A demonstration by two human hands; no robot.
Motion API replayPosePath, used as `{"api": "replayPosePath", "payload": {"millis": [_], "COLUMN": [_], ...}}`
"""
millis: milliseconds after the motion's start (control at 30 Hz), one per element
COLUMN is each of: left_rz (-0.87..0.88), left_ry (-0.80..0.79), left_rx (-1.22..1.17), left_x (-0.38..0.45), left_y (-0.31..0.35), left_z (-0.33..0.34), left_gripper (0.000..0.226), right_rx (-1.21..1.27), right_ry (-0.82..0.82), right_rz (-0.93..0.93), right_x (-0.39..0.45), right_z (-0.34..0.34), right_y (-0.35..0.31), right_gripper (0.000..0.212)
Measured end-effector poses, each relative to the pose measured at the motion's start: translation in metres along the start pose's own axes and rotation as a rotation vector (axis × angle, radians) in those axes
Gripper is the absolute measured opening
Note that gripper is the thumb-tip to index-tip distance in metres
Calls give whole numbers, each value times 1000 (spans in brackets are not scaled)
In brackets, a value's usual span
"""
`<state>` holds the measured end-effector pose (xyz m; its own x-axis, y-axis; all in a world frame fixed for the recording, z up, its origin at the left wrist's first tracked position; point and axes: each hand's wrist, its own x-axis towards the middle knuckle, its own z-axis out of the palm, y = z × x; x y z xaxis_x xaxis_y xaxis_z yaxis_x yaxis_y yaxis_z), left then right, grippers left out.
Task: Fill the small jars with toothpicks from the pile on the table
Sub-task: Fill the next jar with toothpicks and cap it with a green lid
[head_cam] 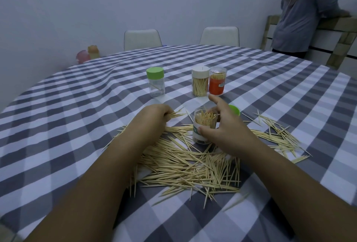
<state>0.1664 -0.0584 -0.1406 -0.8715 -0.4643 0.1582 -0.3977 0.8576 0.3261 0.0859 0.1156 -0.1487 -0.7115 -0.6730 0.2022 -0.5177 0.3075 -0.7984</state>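
Observation:
A wide pile of toothpicks (185,166) is spread over the checked tablecloth (67,118) in front of me. My right hand (225,126) grips an open clear jar (202,128) that stands upright at the pile's far edge, partly filled with toothpicks, thumb on its white label and forefinger raised. My left hand (156,115) is curled round a small bundle of toothpicks (176,115) just left of the jar, their tips pointing right. A green lid (234,109) lies behind my right hand.
Farther back stand a green-capped clear jar (155,82) holding one or two toothpicks, a white-capped full jar (200,81) and an orange-labelled full jar (217,80). Two white chairs (143,39) stand behind the table. A person (307,12) stands at the far right by a counter.

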Motion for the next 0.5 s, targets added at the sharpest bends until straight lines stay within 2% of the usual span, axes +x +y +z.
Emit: {"api": "replayPosePath", "payload": {"millis": [100,233,367,500], "left_rz": [2,-28,-102,-124], "left_ry": [77,157,215,222], "left_rx": [-172,-424,-917,-1175], "left_x": [0,2,5,7], "left_y": [-3,-6,-3,-4], "left_z": [3,5,4,3], "left_gripper": [18,14,13,17], "right_rx": [-6,-33,-42,-33], "right_ry": [-6,-14,-24,-29], "right_rz": [-19,-48,-83,-94], "right_x": [-1,-3,-3,-3], "right_z": [3,7,11,12], "right_y": [0,-1,-1,0], "right_gripper": [82,79,79,79]}}
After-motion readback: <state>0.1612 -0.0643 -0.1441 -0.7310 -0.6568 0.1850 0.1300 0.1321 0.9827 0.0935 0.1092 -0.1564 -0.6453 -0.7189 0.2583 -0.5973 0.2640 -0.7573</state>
